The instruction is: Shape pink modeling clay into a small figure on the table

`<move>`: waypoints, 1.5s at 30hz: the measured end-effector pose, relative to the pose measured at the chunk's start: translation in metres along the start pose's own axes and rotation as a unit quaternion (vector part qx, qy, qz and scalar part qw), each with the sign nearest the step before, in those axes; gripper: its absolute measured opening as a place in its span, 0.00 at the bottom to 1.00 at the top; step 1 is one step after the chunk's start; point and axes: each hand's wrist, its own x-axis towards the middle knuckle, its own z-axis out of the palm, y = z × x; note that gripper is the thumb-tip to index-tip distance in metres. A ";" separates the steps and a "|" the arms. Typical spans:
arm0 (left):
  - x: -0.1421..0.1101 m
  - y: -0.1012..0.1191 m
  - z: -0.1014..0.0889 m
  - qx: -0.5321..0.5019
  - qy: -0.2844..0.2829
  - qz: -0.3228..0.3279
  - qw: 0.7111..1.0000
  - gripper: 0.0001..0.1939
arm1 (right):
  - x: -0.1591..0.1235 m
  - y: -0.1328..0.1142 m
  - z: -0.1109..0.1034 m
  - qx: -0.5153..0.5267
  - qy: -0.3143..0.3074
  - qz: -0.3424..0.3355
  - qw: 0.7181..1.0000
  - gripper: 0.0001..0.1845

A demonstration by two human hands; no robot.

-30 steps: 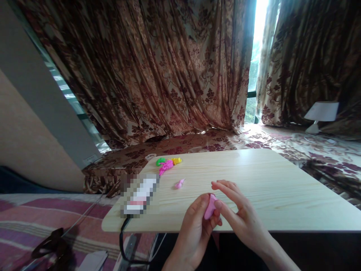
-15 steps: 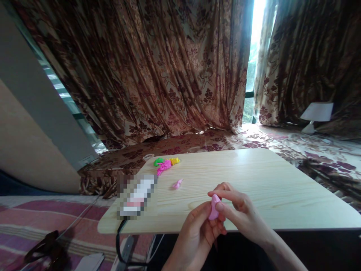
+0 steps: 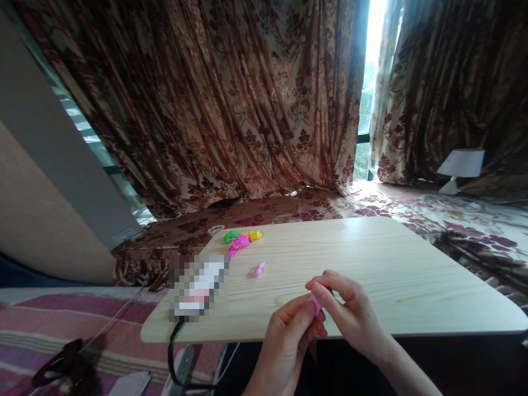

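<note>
A soft-looking lump of pink modelling clay (image 3: 316,302) is pinched between both hands, above the table's near edge. My left hand (image 3: 291,333) grips it from the left and below, thumb pressed on its front. From the right, my right hand (image 3: 346,308) closes thumb and index finger over its upper end. The fingers cover much of the lump. A smaller pink clay piece (image 3: 258,269) lies on the light wooden table (image 3: 350,247), to the left of my hands and farther off.
At the table's far left lie green (image 3: 230,237), magenta (image 3: 239,243) and yellow (image 3: 254,236) pieces, close together. A blurred-out flat object (image 3: 202,289) with a black cable (image 3: 171,355) lies at the left. A white lamp (image 3: 460,165) stands on the ledge behind, near patterned curtains (image 3: 264,99).
My left thumb has moved up over the front of the clay, and my right thumb has shifted to its upper end. Less of the lump shows now.
</note>
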 end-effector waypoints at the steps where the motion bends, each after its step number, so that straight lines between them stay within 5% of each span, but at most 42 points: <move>1: 0.000 0.000 0.000 0.048 0.013 0.020 0.999 0.09 | 0.000 0.001 0.002 0.000 0.011 0.001 1.000 0.11; 4: 0.000 0.000 -0.003 0.190 0.057 0.095 0.975 0.11 | -0.002 0.008 0.008 0.024 0.055 0.018 0.998 0.11; 7: -0.001 -0.001 -0.007 0.222 0.065 0.122 0.965 0.10 | -0.002 0.012 0.007 0.063 0.049 0.052 0.995 0.14; 11: 0.000 -0.004 -0.009 0.047 -0.034 0.037 0.998 0.16 | -0.004 0.007 0.001 0.131 -0.037 0.083 0.987 0.14; 14: 0.002 -0.010 -0.008 -0.073 -0.080 -0.012 0.994 0.17 | -0.007 0.004 0.005 0.203 -0.083 0.106 0.970 0.14; 19: 0.007 -0.018 -0.010 -0.110 -0.065 -0.030 0.991 0.16 | -0.007 0.008 0.009 0.131 -0.009 0.095 0.987 0.14; 28: 0.007 -0.024 -0.010 -0.134 -0.035 -0.040 0.990 0.16 | 0.002 0.008 -0.002 0.074 -0.013 0.059 0.995 0.15; 35: 0.004 -0.019 -0.008 0.035 0.017 0.045 0.998 0.14 | 0.002 0.007 -0.003 0.069 0.021 0.079 0.994 0.13; 39: 0.004 -0.017 -0.008 0.116 0.076 0.076 0.987 0.12 | -0.002 0.007 -0.001 0.056 -0.021 0.061 0.996 0.07; 45: 0.003 -0.008 -0.013 0.159 0.059 0.073 0.983 0.16 | 0.001 0.004 -0.010 0.104 -0.083 0.076 0.988 0.10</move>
